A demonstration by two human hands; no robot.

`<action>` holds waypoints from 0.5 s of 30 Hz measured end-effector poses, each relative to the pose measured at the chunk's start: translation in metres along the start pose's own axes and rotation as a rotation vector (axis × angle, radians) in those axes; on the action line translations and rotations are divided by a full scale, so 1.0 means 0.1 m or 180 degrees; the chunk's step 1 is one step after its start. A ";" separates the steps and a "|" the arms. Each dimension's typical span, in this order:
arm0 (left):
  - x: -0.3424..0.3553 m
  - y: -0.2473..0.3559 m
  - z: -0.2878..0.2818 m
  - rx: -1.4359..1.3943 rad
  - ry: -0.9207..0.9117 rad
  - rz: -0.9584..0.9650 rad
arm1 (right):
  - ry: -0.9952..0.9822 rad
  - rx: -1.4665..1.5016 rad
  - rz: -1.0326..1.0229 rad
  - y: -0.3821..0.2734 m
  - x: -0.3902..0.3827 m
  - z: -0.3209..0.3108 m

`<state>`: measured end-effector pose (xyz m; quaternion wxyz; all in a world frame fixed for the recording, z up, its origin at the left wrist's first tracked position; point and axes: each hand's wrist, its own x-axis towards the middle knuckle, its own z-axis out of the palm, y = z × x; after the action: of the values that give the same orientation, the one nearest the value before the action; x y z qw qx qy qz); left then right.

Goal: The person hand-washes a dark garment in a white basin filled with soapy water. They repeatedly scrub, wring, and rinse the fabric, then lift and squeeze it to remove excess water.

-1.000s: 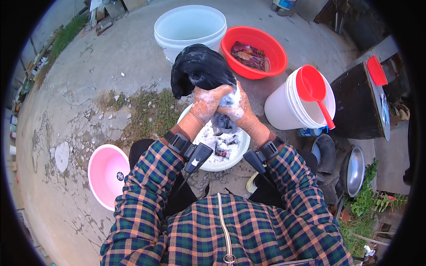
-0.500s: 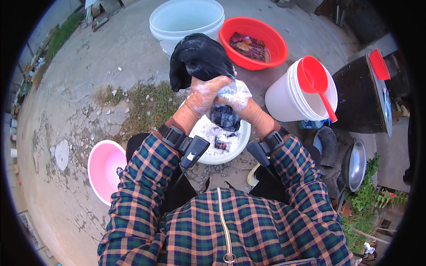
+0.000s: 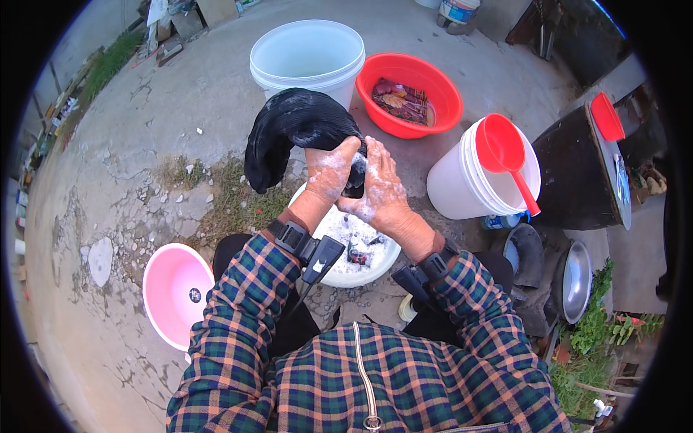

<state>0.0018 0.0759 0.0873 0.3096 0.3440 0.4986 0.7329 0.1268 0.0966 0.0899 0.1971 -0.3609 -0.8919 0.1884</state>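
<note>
A wet black ribbed garment [image 3: 303, 119] is held up above a pale basin [image 3: 346, 280] of soapy water. My left hand [image 3: 330, 169] is closed round the garment, whose larger part arches over to the left and droops. On the other side, my right hand [image 3: 382, 189] presses against the bunched cloth, fingers rather straight and pointing away from me. Dark folds show between the two palms. White suds cling to both hands. In the basin, foam surrounds a small dark and red item [image 3: 357, 252] that I cannot make out.
Beyond stand a large white bucket [image 3: 307, 47] and a red basin [image 3: 444, 119] with patterned cloth. To the right, a red dipper [image 3: 499, 144] lies across a white bucket [image 3: 455, 177], near a dark vat [image 3: 574, 173] and metal bowl [image 3: 577, 281]. A pink basin [image 3: 170, 289] sits left.
The garment has swung left and lower, its loose part drooping further. My right hand has turned, its fingers now straighter. The dark cloth hanging below my hands is now gathered up between them.
</note>
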 end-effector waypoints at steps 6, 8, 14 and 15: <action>-0.10 0.00 0.11 -0.0389 0.0109 -0.0436 | 0.0458 0.0841 0.0191 0.17 0.08 0.24; -0.11 0.01 0.11 -0.0513 0.0045 -0.0484 | 0.0521 0.1212 0.0144 0.22 0.11 0.28; -0.07 0.02 0.10 -0.0570 -0.0429 -0.0483 | 0.0469 0.1789 0.0184 0.25 0.10 0.25; -0.06 0.02 0.10 -0.0684 -0.0448 -0.0613 | 0.0371 0.1707 0.0204 0.25 0.10 0.23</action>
<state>0.0136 0.0757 0.0909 0.4477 0.3100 0.4251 0.7231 0.1232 0.1162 0.0600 0.3305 -0.3342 -0.7853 0.4030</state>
